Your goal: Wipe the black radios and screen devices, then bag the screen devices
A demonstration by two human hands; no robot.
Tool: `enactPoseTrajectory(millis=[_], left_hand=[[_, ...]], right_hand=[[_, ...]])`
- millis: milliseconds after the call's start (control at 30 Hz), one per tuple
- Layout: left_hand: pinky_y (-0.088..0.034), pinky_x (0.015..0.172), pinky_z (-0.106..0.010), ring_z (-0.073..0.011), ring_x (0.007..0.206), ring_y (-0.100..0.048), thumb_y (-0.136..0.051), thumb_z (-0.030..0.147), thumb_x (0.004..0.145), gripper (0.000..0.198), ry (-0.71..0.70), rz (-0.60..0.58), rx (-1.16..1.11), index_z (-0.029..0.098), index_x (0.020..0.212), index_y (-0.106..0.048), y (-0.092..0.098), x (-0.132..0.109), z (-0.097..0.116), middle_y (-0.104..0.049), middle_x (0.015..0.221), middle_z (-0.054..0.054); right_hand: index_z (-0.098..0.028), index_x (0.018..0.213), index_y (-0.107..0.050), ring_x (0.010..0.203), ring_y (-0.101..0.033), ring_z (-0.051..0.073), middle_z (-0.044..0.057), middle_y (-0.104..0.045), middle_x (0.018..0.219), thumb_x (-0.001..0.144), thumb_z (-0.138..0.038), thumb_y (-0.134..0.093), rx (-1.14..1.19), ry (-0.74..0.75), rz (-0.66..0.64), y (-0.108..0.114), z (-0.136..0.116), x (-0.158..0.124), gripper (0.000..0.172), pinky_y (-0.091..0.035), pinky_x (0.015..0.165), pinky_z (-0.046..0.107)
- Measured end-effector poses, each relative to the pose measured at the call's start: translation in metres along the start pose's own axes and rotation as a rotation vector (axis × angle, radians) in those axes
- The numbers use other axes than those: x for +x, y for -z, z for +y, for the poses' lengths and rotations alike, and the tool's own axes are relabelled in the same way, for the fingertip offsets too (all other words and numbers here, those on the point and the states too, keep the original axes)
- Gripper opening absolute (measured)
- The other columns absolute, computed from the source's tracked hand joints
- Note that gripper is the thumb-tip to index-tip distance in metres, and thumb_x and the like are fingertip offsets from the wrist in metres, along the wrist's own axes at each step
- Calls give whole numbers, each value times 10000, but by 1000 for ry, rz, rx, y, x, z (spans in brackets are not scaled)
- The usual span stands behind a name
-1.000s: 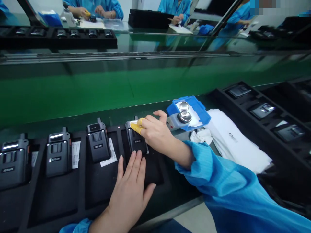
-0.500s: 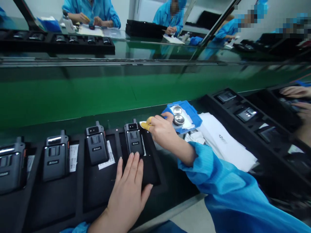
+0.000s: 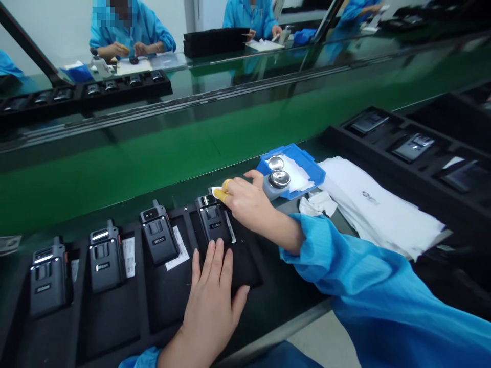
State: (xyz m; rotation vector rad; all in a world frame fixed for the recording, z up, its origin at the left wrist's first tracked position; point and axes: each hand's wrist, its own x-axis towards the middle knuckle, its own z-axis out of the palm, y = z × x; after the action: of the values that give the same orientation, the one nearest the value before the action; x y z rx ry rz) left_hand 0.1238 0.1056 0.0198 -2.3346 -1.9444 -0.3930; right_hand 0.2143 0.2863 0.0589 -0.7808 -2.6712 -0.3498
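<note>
Several black two-way radios marked "Riton" lie face down in compartments of a black foam tray (image 3: 111,327). My left hand (image 3: 213,296) is flat with its fingers stretched out, the fingertips against the lower end of the rightmost radio (image 3: 215,222). Yellow finger cots cover two fingertips of my right hand (image 3: 249,202). Those fingers pinch a small white wipe (image 3: 217,190) at the top of the same radio, by its antenna. Left of it lies another radio (image 3: 159,237), with a white label (image 3: 178,250) beside it.
Right of my hand are a metal-topped dispenser bottle (image 3: 279,180), a blue bin (image 3: 316,176) with white wipes, a crumpled wipe (image 3: 318,204) and a white sheet stack (image 3: 383,204). A second black tray (image 3: 345,134) holds more devices. Co-workers in blue sit across the green bench.
My view has shifted, showing more of the tray's left side. The right hand's wipe has moved from the radio's right side onto its top by the antenna. My left hand stays on the radio.
</note>
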Motion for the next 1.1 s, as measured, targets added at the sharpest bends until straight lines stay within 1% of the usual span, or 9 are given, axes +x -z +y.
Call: enactPoseTrajectory(millis=[67,200,367,467,567,667,833,967,1100], left_hand=[[-351,1042,-520,-296,1311,-399,-428,360,892,480,5,-6,-3,104,1295,-471,1,0,0,-446,1408,-174],[-361,1027,-543,-315,1307,-401,-419,341,896,461,2,7,8,95,1279,-489,3,1,1,-457,1396,-187],[-359,1041,-512,-285,1307,-407,-416,346,901,445,35,23,-42,127,1279,-495,1,1,2,-466,1400,-149],[-356,1043,-510,-279,1306,-410,-404,365,908,444,50,30,-61,137,1276,-498,1,1,3,-466,1401,-144],[-351,1045,-517,-281,1309,-405,-398,372,911,442,58,25,-58,138,1272,-503,2,1,3,-466,1401,-143],[-364,1034,-520,-284,1302,-415,-394,375,913,442,55,32,-54,133,1265,-509,1,1,2,-478,1390,-145],[-365,1037,-516,-284,1300,-418,-416,361,904,444,48,28,-67,140,1280,-498,0,0,2,-462,1404,-143],[-361,1040,-527,-289,1311,-403,-415,365,906,449,56,12,-68,138,1285,-494,1,0,2,-457,1407,-145],[-335,1059,-536,-296,1324,-380,-422,359,903,441,61,-6,-69,133,1272,-509,3,1,2,-450,1412,-151]], right_hand=[[-175,836,-684,820,-470,154,38,-631,878,903,-125,-455,12,-6,18,1,-5,4,243,-123,868,411],[-184,860,-691,837,-468,161,27,-614,826,907,-154,-466,54,91,13,-1,-16,13,232,-121,899,415],[-165,774,-683,797,-466,155,31,-625,817,884,-101,-469,6,12,-19,0,0,1,249,-129,883,415],[-172,824,-688,795,-466,151,36,-641,862,889,-106,-465,-15,-14,38,1,5,-4,241,-134,872,408],[-198,878,-690,803,-460,144,17,-645,866,913,-158,-464,18,90,98,-1,-1,-2,232,-125,888,406],[-201,821,-695,804,-453,143,6,-640,827,910,-175,-483,35,177,61,-3,0,-2,232,-126,893,406],[-188,879,-690,799,-459,149,30,-643,832,924,-162,-434,-37,68,18,1,15,-7,261,-142,888,407],[-206,924,-680,825,-469,147,21,-642,867,933,-175,-424,1,68,69,0,-3,2,257,-137,897,407],[-188,902,-684,810,-473,147,19,-631,838,914,-139,-443,39,92,52,-7,-18,8,246,-134,906,411]])
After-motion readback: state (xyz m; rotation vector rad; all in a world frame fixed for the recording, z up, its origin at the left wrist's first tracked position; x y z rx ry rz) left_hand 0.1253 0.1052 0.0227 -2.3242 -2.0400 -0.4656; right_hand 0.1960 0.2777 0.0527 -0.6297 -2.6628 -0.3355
